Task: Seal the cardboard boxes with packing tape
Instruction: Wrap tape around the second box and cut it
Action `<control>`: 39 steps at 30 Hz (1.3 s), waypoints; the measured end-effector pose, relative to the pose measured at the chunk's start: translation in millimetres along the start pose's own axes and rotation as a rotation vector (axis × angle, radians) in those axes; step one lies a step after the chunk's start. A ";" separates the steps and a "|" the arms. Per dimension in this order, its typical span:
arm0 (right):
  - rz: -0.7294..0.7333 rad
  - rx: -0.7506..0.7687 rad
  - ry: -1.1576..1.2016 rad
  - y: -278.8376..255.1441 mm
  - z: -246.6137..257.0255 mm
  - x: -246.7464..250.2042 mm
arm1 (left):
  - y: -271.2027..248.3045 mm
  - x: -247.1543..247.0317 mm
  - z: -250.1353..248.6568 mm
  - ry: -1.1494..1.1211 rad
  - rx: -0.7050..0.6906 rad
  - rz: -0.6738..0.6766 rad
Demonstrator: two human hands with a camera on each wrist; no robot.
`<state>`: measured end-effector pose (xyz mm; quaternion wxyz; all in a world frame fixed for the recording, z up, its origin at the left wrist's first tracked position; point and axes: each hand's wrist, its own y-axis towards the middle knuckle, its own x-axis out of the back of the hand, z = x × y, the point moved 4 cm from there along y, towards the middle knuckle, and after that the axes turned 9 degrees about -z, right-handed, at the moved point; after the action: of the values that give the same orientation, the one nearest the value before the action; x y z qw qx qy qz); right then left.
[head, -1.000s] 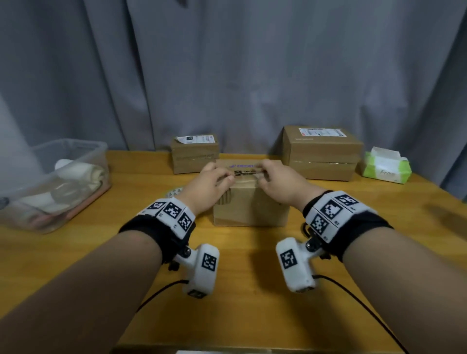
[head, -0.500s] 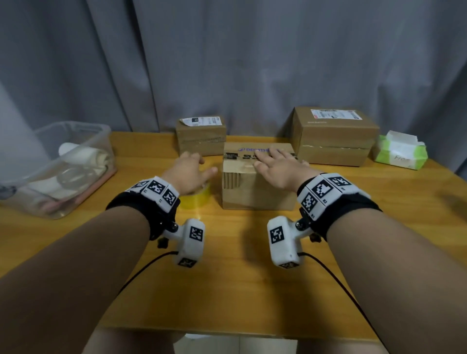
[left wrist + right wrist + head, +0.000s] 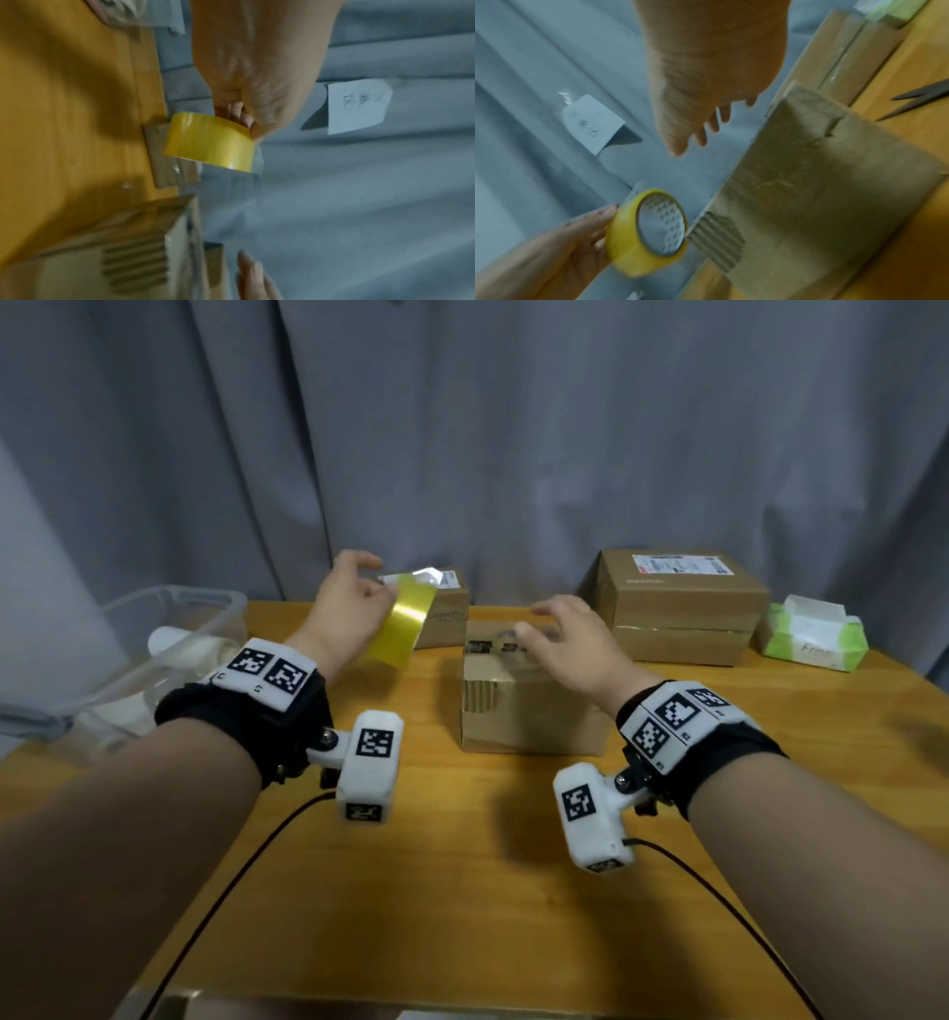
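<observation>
I see L hand (image 3: 349, 603) grip curled round yellow tape roll (image 3: 403, 629), off bench (image 3: 411, 891) | R hand (image 3: 575, 644) fingers loose, spread over middle box (image 3: 529, 716) | box top half hidden, wrist views blurry

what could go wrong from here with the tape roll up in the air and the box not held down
The left hand holds the yellow tape roll by its edge only; it might slip once tape is pulled. The right hand hovers open over the middle box, so the box may slide. The scissors lie beyond the box, an awkward reach.
</observation>
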<state>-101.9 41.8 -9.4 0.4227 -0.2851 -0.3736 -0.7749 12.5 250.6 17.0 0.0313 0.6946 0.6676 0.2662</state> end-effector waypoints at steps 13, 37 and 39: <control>-0.005 0.237 0.163 16.3 48.0 50.1 | -17.1 -47.3 -69.9 -0.188 -0.079 0.252; -0.136 0.079 0.444 40.0 33.2 51.4 | -0.7 -59.0 -42.7 -0.290 0.290 0.234; -0.150 0.066 0.400 44.7 36.2 52.0 | -3.4 -56.9 -39.6 -0.274 0.306 0.234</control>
<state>-83.5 32.2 65.3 0.4387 -0.0833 -0.3275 -0.8327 -5.0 184.9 30.9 -0.0149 0.7937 0.6044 0.0670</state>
